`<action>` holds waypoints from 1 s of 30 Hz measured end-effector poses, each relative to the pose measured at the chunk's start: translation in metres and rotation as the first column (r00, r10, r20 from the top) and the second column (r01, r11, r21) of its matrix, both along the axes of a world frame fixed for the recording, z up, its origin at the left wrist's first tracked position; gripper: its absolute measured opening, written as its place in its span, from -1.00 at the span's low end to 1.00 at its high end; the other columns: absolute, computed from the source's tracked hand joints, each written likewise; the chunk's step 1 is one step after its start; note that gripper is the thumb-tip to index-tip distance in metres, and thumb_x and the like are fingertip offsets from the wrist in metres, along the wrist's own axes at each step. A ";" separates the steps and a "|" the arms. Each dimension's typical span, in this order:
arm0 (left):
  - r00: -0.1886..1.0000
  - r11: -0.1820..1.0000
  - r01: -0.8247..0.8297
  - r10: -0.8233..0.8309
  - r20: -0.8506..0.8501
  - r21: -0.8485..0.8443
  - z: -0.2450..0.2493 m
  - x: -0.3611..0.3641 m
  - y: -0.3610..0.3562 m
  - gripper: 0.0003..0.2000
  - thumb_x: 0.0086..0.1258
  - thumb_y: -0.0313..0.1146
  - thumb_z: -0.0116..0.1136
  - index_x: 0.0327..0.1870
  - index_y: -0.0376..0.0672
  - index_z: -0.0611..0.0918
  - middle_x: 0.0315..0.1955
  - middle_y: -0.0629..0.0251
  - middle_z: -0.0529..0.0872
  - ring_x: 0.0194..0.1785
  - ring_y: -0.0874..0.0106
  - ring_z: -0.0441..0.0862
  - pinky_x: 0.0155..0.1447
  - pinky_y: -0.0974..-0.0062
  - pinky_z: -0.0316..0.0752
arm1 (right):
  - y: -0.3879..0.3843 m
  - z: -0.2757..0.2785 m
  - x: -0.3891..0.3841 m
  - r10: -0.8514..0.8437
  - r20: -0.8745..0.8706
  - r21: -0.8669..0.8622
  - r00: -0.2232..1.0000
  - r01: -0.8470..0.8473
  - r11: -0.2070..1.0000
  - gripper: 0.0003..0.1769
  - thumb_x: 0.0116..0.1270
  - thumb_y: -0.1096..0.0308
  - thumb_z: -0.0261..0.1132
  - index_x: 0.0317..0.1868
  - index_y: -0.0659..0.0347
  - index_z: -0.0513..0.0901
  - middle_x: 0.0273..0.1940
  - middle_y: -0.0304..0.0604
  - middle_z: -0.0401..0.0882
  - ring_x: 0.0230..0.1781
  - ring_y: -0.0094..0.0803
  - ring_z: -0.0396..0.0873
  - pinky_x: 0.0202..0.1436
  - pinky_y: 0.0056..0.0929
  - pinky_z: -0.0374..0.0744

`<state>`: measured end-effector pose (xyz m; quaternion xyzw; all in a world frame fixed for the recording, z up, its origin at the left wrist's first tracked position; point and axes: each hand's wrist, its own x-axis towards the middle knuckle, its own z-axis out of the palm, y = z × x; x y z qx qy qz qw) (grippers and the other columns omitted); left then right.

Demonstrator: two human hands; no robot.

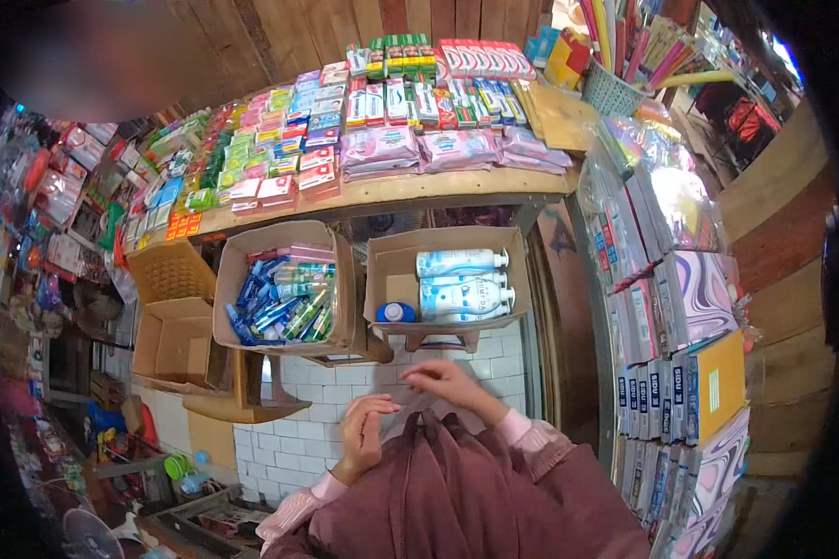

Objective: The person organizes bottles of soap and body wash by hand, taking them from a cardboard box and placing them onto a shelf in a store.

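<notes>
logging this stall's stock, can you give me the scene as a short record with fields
hands: left hand and right hand near each other, no held thing visible
box ahead: open brown cardboard box
its contents: white-and-blue plastic pump bottles lying down, small blue-and-white bottle
box to its left: open brown cardboard carton, slender blue and green packages
surface: wooden table, pink-and-white plastic packs

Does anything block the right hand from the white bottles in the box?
Only the near wall of the box stands between the right hand and the white bottles; its top is open, so reaching over probably works.
</notes>
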<state>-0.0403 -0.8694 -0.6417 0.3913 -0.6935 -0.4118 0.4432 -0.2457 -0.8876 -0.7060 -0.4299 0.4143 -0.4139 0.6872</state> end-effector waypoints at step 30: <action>0.839 0.814 -0.524 0.443 0.316 0.251 -0.005 -0.095 -0.094 -0.66 0.29 -0.44 0.23 0.09 -0.24 0.54 0.01 0.12 0.63 0.14 0.24 0.54 0.23 0.36 0.39 | -0.229 -0.070 -0.082 0.204 -0.577 -0.431 0.791 -0.507 0.747 -0.46 -0.02 0.29 0.46 0.06 -0.03 0.60 0.06 -0.08 0.57 0.07 -0.03 0.54 0.12 -0.14 0.52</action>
